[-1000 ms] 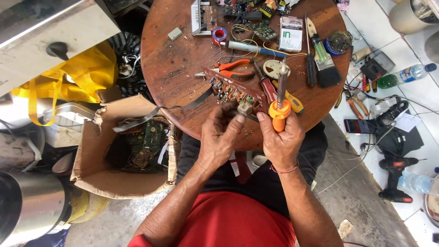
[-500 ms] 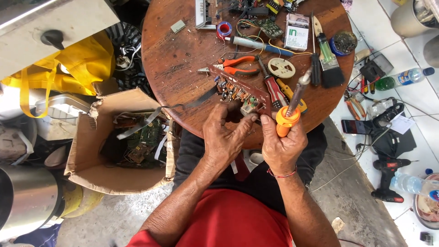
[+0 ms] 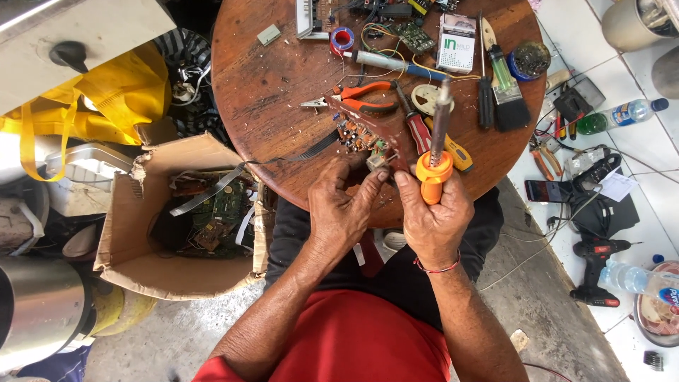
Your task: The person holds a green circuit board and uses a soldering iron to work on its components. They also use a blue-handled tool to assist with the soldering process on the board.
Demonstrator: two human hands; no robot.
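My right hand (image 3: 433, 221) grips an orange-handled soldering iron (image 3: 437, 152) with its metal shaft pointing up and away over the round wooden table (image 3: 283, 92). My left hand (image 3: 341, 209) pinches a small part at the near end of a reddish-brown circuit board (image 3: 368, 134) studded with components. My right thumb and forefinger touch the same spot on the board. A grey ribbon cable (image 3: 297, 154) runs from the board off the table's left edge.
Orange pliers (image 3: 353, 97), screwdrivers (image 3: 417, 127), a paintbrush (image 3: 503, 85), blue tape (image 3: 341, 39) and green boards lie on the table. An open cardboard box (image 3: 141, 233) of scrap boards stands at left. A drill (image 3: 598, 265), bottles and cables lie on the floor at right.
The soldering iron has swung from a rightward tilt to nearly upright. Both hands stay together at the board's near end.
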